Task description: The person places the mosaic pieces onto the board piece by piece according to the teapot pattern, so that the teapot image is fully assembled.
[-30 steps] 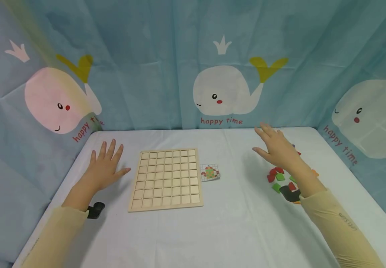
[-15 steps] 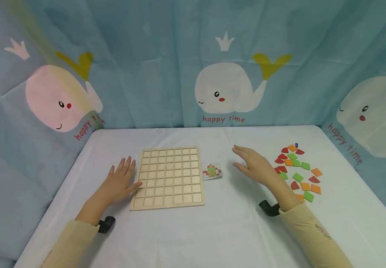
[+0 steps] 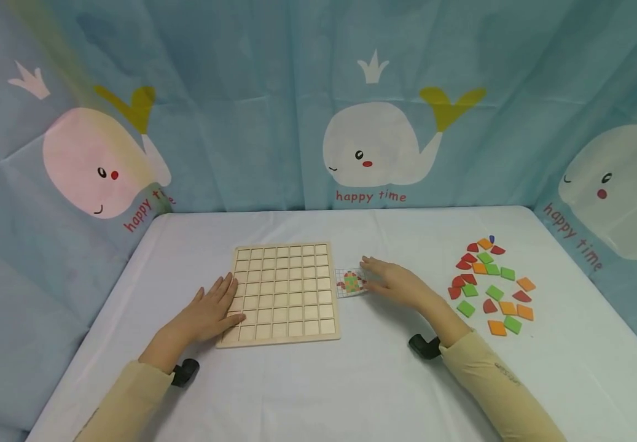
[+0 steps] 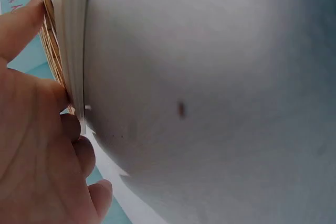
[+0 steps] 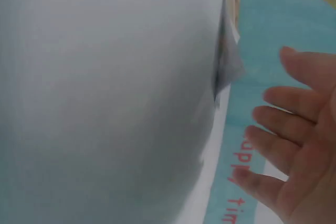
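A wooden grid board point(image 3: 279, 293) with square recesses lies on the white table, its cells bare. My left hand point(image 3: 207, 313) rests over the board's left edge, fingers extended; the left wrist view shows its fingers point(image 4: 21, 30) along the rim. Just right of the board lies a small pattern card point(image 3: 349, 282) printed with a red, green and orange figure. My right hand point(image 3: 398, 283) hovers by the card's right edge with straight, spread fingers and nothing held. In the right wrist view the card point(image 5: 228, 61) curls up from the table, apart from that hand.
Several loose flat pieces lie at the right: red quarter-rounds point(image 3: 489, 306), green squares point(image 3: 495, 292), orange squares point(image 3: 508, 308) and a small blue piece point(image 3: 492, 239). A blue whale-print curtain point(image 3: 241, 110) rises behind the table point(image 3: 318, 393).
My left hand has moved right onto the board's left edge. My right hand has travelled left and down from over the loose pieces to the card, uncovering the pieces.
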### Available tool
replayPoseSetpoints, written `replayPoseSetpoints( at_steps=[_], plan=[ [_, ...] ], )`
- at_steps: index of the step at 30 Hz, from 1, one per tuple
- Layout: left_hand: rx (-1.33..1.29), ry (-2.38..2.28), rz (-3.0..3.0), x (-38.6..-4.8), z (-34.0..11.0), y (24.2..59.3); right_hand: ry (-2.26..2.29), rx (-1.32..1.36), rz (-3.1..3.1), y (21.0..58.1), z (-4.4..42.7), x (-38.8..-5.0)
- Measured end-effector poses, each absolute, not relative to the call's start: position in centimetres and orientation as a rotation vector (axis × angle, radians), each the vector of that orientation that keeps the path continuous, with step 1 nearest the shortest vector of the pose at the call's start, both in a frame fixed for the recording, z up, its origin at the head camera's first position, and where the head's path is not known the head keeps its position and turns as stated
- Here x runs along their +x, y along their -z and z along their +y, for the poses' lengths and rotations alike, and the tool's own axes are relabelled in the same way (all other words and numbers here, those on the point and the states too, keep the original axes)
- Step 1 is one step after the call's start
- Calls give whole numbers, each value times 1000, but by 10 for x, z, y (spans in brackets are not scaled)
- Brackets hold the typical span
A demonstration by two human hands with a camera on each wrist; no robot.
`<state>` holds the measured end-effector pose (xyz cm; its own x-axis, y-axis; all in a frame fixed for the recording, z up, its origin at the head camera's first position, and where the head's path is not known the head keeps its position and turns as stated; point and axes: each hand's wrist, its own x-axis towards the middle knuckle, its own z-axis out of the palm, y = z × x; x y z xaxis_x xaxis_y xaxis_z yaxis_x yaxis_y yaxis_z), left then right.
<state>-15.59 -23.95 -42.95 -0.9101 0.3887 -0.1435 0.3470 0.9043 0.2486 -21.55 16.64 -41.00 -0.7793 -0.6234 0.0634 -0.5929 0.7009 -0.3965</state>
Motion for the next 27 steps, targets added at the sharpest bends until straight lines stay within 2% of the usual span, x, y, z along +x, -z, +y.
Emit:
replayPoseSetpoints(
  at_steps=[12,27],
  plan=[
    [530,-332,2859,-157,-239,432,433,-1077,2727,421,158,-225],
    [544,-335,2859,-156,-237,430,540,-1022,2660,433,167,-232]
  ],
)
